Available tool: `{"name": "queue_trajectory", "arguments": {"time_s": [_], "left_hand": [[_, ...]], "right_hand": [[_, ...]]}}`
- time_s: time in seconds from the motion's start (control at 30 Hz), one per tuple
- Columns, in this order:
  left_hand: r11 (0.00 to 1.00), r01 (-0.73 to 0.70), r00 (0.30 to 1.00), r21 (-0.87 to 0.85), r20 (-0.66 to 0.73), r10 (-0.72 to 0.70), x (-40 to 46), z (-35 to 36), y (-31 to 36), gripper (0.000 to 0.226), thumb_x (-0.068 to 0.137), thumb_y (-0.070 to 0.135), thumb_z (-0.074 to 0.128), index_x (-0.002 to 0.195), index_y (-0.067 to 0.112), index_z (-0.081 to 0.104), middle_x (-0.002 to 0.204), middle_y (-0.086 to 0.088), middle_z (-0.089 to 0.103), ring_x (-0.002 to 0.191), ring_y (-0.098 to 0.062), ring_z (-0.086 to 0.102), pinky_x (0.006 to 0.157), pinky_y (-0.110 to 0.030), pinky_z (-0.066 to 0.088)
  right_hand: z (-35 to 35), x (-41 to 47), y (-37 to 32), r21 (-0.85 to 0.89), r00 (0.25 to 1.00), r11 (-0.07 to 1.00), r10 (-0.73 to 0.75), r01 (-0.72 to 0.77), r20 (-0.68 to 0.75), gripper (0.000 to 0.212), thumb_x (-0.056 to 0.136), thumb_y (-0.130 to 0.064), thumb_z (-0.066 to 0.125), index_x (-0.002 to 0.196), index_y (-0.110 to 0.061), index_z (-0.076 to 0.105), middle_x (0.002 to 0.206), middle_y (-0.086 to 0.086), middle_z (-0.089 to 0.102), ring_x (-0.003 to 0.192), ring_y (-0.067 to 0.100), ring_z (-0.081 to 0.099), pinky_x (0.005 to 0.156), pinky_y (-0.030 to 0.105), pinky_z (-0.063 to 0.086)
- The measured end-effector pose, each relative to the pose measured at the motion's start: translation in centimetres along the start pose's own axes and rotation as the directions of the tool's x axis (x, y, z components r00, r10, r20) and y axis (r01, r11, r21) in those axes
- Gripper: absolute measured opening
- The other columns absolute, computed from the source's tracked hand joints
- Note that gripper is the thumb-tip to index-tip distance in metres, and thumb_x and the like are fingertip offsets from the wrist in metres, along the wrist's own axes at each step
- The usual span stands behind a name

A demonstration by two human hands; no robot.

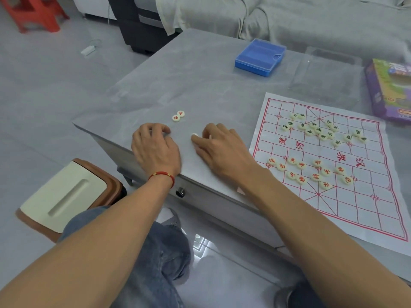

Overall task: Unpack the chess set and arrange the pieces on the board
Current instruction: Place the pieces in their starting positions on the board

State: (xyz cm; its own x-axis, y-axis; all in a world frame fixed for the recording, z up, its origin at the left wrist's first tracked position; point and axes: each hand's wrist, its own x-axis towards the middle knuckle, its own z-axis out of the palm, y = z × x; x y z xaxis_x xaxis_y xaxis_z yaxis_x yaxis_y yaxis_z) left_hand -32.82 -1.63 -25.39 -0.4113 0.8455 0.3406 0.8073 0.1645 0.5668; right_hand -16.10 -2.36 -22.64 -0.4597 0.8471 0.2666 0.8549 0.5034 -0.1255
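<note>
Resting knuckles-up on the grey table [200, 70], both hands hide their palms. The left hand [155, 147] is curled; whether it holds anything I cannot tell. The right hand [219, 147] pinches a cream piece [195, 135], mostly covered. Two red pieces [178, 115] lie just beyond the hands; others are scattered on the paper board [367, 207], whose near corner is cut off.
</note>
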Motion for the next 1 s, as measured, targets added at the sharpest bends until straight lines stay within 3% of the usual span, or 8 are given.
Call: {"name": "queue_trajectory", "arguments": {"time_s": [0.2, 0.33, 0.53, 0.6, 0.67, 0.83, 1.0], "left_hand": [[0.999, -0.008, 1.0, 0.048, 0.004, 0.008, 0.1, 0.2, 0.1, 0.022, 0.09, 0.012, 0.05, 0.103, 0.021, 0.064, 0.116, -0.003, 0.054, 0.119, -0.026, 0.045, 0.1, -0.037, 0.036], [0.998, -0.012, 1.0, 0.062, 0.004, 0.011, 0.3, 0.4, -0.1, 0.022, 0.089, 0.014, 0.05, 0.103, 0.023, 0.065, 0.117, -0.003, 0.055, 0.118, -0.028, 0.046, 0.099, -0.039, 0.037], [0.998, -0.017, 1.0, 0.064, 0.007, 0.017, 0.3, 0.3, -0.2, 0.023, 0.089, 0.013, 0.05, 0.103, 0.023, 0.064, 0.118, -0.005, 0.054, 0.12, -0.03, 0.045, 0.1, -0.04, 0.036], [0.998, -0.018, 1.0, 0.057, 0.005, 0.017, 0.2, 0.3, -0.1, 0.023, 0.089, 0.013, 0.05, 0.103, 0.022, 0.065, 0.119, -0.006, 0.054, 0.121, -0.03, 0.045, 0.1, -0.04, 0.035], [0.998, -0.018, 1.0, 0.053, 0.003, 0.018, 0.3, 0.3, -0.2, 0.023, 0.088, 0.014, 0.05, 0.103, 0.023, 0.065, 0.119, -0.006, 0.054, 0.12, -0.03, 0.045, 0.1, -0.04, 0.035], [0.998, -0.016, 1.0, 0.068, 0.01, 0.015, 0.3, 0.3, -0.1, 0.022, 0.089, 0.015, 0.05, 0.104, 0.023, 0.064, 0.12, -0.007, 0.053, 0.122, -0.031, 0.043, 0.101, -0.041, 0.035], [0.996, -0.014, 1.0, 0.088, 0.017, 0.013, 0.3, 0.2, 0.1, 0.021, 0.091, 0.014, 0.051, 0.106, 0.021, 0.063, 0.121, -0.009, 0.053, 0.122, -0.033, 0.043, 0.102, -0.042, 0.036]], "right_hand": [[-3.1, -5.5, 2.9, 0.145, 0.986, 0.975, 0.169, -0.167, -0.002, 0.026, 0.098, -0.037, 0.062, 0.107, -0.016, 0.075, 0.104, 0.004, 0.056, 0.087, 0.023, 0.056, 0.075, 0.037, 0.049], [-2.4, -3.9, 1.3, 0.175, 0.94, 0.927, 0.34, -0.332, -0.017, 0.033, 0.094, -0.029, 0.065, 0.119, -0.007, 0.065, 0.111, 0.01, 0.056, 0.093, 0.028, 0.056, 0.08, 0.036, 0.046], [-1.0, -3.1, 0.9, 0.107, 0.937, 0.935, 0.345, -0.339, -0.053, 0.014, 0.094, -0.011, 0.06, 0.09, -0.002, 0.07, 0.09, 0.012, 0.058, 0.082, 0.031, 0.056, 0.069, 0.041, 0.047], [-1.8, -4.2, 0.9, 0.116, 0.943, 0.94, 0.33, -0.322, -0.055, 0.013, 0.094, -0.011, 0.061, 0.091, -0.002, 0.07, 0.09, 0.012, 0.059, 0.083, 0.032, 0.058, 0.069, 0.04, 0.048], [-3.2, -6.0, 1.5, 0.182, 0.932, 0.923, 0.356, -0.34, -0.063, 0.017, 0.096, -0.012, 0.062, 0.106, -0.003, 0.072, 0.099, 0.013, 0.063, 0.091, 0.03, 0.06, 0.077, 0.037, 0.049], [-8.0, -13.5, 4.7, 0.261, 0.779, 0.771, 0.62, -0.581, -0.094, 0.025, 0.096, -0.026, 0.066, 0.119, -0.018, 0.069, 0.104, -0.004, 0.063, 0.088, 0.008, 0.058, 0.088, 0.025, 0.049], [-9.8, -19.8, 6.8, 0.244, 0.6, 0.603, 0.794, -0.759, -0.098, 0.027, 0.093, -0.031, 0.07, 0.116, -0.019, 0.07, 0.101, -0.003, 0.068, 0.083, 0.008, 0.061, 0.079, 0.023, 0.046]]}}
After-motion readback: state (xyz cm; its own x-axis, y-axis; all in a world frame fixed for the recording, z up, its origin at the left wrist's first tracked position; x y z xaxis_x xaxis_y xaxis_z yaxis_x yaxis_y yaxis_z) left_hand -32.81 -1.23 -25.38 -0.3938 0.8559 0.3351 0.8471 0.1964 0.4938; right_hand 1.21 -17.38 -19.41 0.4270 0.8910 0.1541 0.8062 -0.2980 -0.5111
